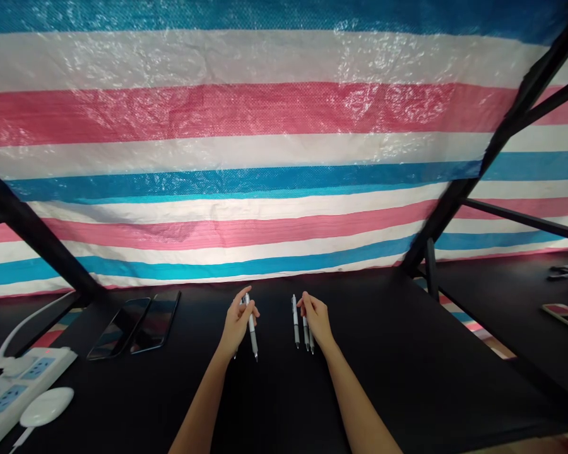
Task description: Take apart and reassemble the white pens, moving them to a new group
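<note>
Biggest thing first: a crinkly plastic tarp (265,113) with blue, white and pink stripes fills most of the view. Black metal bars (459,202) slant across it on both sides, and below sits a black table (383,366) that runs right across the lower part of the shot.

On the left side of the table there's a white power strip (23,394) with a white cord (26,325) curving away from it, and a round white gadget (46,407) right beside it, though I can't tell exactly what that is. Next to those, two phones (135,325) lie side by side with their dark glass facing up. Way over on the right is another phone (565,317), plus some small dark bits (565,272) that are too small to make out.

Dead center are the person's two bare hands, near each other but not touching. The left hand (239,325) has its fingers curled shut around a white pen (252,334), tip pointing down. The right hand (316,318) is pinched in, with its fingertips (305,301) at the top ends of two white pens (307,334). A third white pen (295,321) sits just beside them, and I can't tell if the fingers touch it.
</note>
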`<state>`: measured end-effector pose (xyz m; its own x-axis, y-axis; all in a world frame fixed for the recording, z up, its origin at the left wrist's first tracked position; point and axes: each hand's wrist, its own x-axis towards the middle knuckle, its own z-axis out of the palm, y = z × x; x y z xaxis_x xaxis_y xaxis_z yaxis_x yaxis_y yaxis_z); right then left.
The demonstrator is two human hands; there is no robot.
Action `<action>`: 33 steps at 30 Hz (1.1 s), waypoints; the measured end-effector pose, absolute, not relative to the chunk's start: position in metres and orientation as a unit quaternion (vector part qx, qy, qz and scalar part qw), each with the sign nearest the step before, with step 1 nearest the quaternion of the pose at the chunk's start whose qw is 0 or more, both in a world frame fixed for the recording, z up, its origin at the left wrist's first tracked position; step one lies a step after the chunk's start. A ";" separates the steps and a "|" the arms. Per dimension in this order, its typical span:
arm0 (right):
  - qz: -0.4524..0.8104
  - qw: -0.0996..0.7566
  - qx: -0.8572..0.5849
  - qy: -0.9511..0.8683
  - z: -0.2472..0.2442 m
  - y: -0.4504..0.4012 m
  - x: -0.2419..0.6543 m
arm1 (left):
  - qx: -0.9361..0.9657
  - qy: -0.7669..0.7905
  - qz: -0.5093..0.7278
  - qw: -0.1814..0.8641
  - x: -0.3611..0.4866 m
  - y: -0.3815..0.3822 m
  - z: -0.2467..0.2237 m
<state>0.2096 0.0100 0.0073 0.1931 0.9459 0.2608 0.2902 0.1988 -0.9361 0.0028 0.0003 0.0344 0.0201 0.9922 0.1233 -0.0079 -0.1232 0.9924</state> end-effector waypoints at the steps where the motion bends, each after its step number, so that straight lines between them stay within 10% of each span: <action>1: 0.305 0.538 -0.555 -0.557 0.007 0.010 0.210 | 0.529 0.465 0.528 0.475 0.002 0.000 0.035; 33: 0.300 0.531 -0.557 -0.564 0.004 0.011 0.210 | 0.469 0.485 0.585 0.450 -0.007 0.007 0.029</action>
